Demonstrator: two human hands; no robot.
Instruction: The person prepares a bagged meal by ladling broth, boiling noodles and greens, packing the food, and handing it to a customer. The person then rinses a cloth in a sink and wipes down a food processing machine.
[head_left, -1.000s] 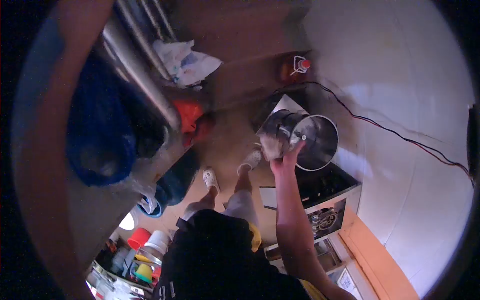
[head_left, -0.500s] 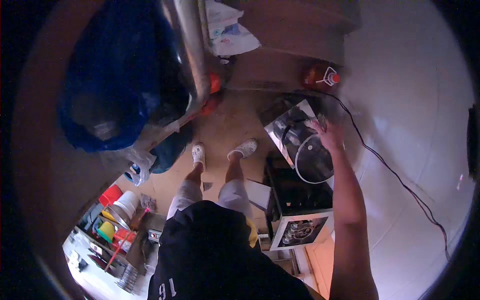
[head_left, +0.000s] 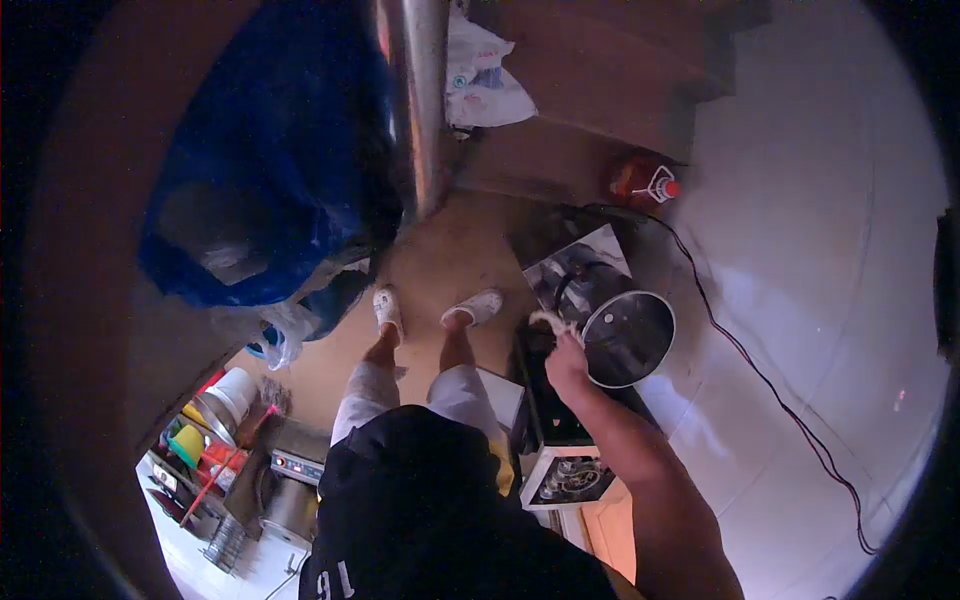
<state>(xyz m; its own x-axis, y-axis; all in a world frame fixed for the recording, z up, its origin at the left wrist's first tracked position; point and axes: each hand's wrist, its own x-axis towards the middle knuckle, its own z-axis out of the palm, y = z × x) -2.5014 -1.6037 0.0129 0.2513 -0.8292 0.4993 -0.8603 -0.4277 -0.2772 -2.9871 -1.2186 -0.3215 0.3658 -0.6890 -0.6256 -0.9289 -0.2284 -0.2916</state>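
Observation:
My right hand (head_left: 567, 358) reaches in from the lower right. Its fingers are closed on a pale cloth (head_left: 549, 321), whose loose end curls out to the left. Right beside the hand is a round pot lid (head_left: 640, 350), dark and see-through with a light rim and a small knob. It covers a dark pot (head_left: 592, 290), whose black handle shows on the left. Beneath the pot lies a shiny panel (head_left: 605, 243). My left hand is out of view.
A white appliance with a glass front (head_left: 568, 480) stands below the pot. A red-capped bottle (head_left: 640, 185) is near the stairs (head_left: 600, 80). A black cable (head_left: 770, 365) runs along the white wall. Blue plastic bag (head_left: 250, 150) and metal post (head_left: 422, 110) are at left.
My right hand has moved with the cloth from the far right side of the lid to its left edge. The view has shifted slightly.

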